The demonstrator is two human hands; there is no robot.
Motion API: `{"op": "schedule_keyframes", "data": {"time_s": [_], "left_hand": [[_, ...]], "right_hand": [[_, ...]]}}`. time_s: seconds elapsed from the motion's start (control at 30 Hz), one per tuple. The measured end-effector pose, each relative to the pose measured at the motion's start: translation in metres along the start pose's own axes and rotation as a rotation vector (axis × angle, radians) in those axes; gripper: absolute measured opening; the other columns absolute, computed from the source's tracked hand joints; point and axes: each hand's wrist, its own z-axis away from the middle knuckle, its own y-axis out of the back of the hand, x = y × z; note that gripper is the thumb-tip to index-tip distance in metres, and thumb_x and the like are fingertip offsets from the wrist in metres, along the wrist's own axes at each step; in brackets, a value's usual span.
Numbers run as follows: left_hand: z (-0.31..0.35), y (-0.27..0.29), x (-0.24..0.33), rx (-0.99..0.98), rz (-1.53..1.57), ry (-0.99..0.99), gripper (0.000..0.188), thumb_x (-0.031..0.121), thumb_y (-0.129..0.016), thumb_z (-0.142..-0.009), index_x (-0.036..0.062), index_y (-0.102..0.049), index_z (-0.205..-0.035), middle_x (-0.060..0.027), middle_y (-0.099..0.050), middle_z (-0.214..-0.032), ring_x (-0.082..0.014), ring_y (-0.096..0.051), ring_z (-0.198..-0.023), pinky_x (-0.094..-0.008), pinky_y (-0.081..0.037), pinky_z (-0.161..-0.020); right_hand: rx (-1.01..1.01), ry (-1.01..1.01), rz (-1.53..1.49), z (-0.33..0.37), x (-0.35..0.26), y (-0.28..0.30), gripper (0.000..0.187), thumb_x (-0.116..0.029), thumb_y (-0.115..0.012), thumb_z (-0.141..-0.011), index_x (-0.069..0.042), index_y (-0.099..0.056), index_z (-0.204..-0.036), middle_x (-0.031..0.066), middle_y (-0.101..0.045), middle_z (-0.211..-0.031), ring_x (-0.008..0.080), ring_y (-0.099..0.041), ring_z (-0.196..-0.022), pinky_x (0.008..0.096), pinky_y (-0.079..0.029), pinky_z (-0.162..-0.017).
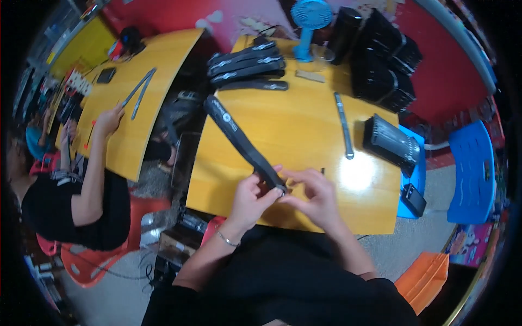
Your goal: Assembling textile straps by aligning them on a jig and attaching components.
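Observation:
A long, slightly bent black bar (237, 138) with white print slants over the yellow table, its far end pointing up and left. My left hand (252, 198) is closed around its near end. At that same end, the thumb and forefinger of my right hand (317, 196) pinch in from the right; its other fingers are curled. The exact part under the fingertips is partly hidden. Several similar black bars (247, 68) lie stacked at the far left of the table. A thin grey-black strip (344, 126) lies to the right, and a small dark piece (323, 171) rests beyond my right hand.
At the back stand a blue fan (311, 16), a black cylinder (345, 35) and black-wrapped bundles (380, 76). A black ribbed package (390, 142) sits at the right edge, near a blue chair (472, 171) and a phone (414, 200). Another person (81, 209) works at the left table.

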Motion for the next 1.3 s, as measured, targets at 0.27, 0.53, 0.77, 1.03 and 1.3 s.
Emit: {"op": "schedule_keyframes", "data": {"time_s": [0.27,0.53,0.77,1.03,1.3], "left_hand": [[-0.004,-0.01,0.003,-0.132,0.084,0.062,0.044,-0.006,-0.051,-0.087,-0.0052,-0.041,-0.129,-0.0109,-0.054,-0.117,-0.0161,-0.056,-0.103,-0.0294,-0.048,-0.09],[0.01,-0.014,0.017,-0.197,-0.079,0.019,0.04,-0.005,-0.05,-0.088,-0.0058,-0.04,-0.127,-0.0112,-0.055,-0.111,-0.0183,-0.058,-0.101,-0.0309,-0.05,-0.088],[0.022,-0.012,0.028,-0.308,-0.13,-0.087,0.034,-0.004,-0.05,-0.088,-0.0008,-0.036,-0.12,-0.0109,-0.052,-0.108,-0.0186,-0.06,-0.096,-0.031,-0.053,-0.081],[0.011,-0.019,0.022,-0.402,-0.061,0.026,0.025,0.004,-0.04,-0.094,0.0023,-0.034,-0.118,-0.0078,-0.048,-0.095,-0.0126,-0.056,-0.078,-0.0239,-0.047,-0.068],[0.033,0.01,0.034,-0.751,-0.389,0.214,0.016,0.01,-0.035,-0.096,-0.0008,-0.036,-0.106,-0.0068,-0.05,-0.075,-0.0116,-0.052,-0.065,-0.0231,-0.042,-0.059]], "right_hand": [[0.184,0.01,-0.322,0.013,0.009,-0.015,0.017,-0.002,-0.071,-0.073,-0.005,-0.071,-0.09,0.0096,-0.052,-0.106,0.0177,-0.056,-0.093,0.0248,-0.05,-0.072],[0.136,0.005,-0.217,0.004,-0.005,0.001,0.007,0.0,-0.065,-0.076,-0.002,-0.068,-0.082,0.0092,-0.054,-0.093,0.0167,-0.057,-0.085,0.0253,-0.048,-0.072],[-0.039,0.256,-0.154,-0.004,-0.026,0.011,0.016,0.0,-0.068,-0.075,-0.004,-0.07,-0.09,0.0124,-0.057,-0.102,0.0167,-0.059,-0.082,0.0245,-0.05,-0.066],[0.024,0.051,-0.442,0.01,-0.017,-0.001,0.02,0.012,-0.059,-0.075,0.002,-0.068,-0.091,0.013,-0.053,-0.11,0.0125,-0.06,-0.064,0.0208,-0.05,-0.05],[0.385,-0.097,-0.34,-0.014,-0.023,0.062,0.015,-0.004,-0.047,-0.089,-0.001,-0.061,-0.085,0.0092,-0.064,-0.091,0.0161,-0.059,-0.086,0.0267,-0.046,-0.076]]}}
